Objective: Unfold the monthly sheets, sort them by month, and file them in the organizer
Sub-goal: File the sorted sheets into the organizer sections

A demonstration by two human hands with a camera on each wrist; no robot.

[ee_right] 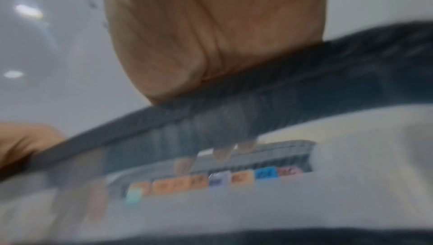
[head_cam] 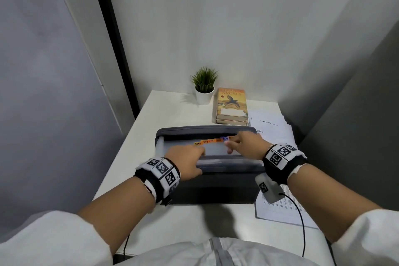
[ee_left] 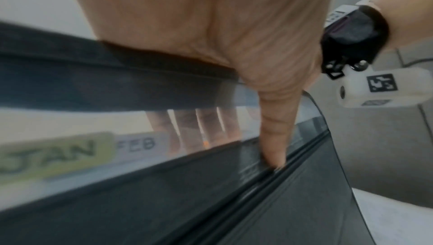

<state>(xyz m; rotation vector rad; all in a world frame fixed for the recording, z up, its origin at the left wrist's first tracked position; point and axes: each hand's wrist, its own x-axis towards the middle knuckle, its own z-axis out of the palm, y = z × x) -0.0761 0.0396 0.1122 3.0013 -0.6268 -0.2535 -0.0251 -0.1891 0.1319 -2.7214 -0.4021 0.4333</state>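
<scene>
**Organizer open on the desk, both hands among its dividers**

The organizer point(head_cam: 207, 188), a grey expanding file, stands open in the middle of the white table point(head_cam: 164, 112), with its row of coloured month tabs point(head_cam: 210, 141) showing along the top: MAY, JUN, JUL and part of SEPT can be read in the head view, JAN point(ee_left: 50, 153) and FEB point(ee_left: 140, 144) in the left wrist view.

The left hand's fingers point(ee_left: 206, 128) reach down inside a pocket, seen through a translucent divider, while its thumb point(ee_left: 274, 137) presses on the outer dark front edge; so the left hand point(head_cam: 185, 158) pinches the front wall and dividers of the organizer. The right hand point(head_cam: 244, 143) lies at the right part of the opening, near the SEPT tab, its fingers curled down among the dividers; the right wrist view is blurred, showing only fingertips point(ee_right: 222, 153) behind a translucent sheet above the tab row, and whether they grip a divider or only press it I cannot tell.

Both wrists carry black bands with square markers. To the right of the organizer lie white monthly sheets point(head_cam: 272, 127), one reading JUNE; another printed sheet point(head_cam: 280, 207) lies nearer, at the right front. Behind the organizer sit a stack of books point(head_cam: 232, 106) and a small potted plant point(head_cam: 204, 86).
</scene>
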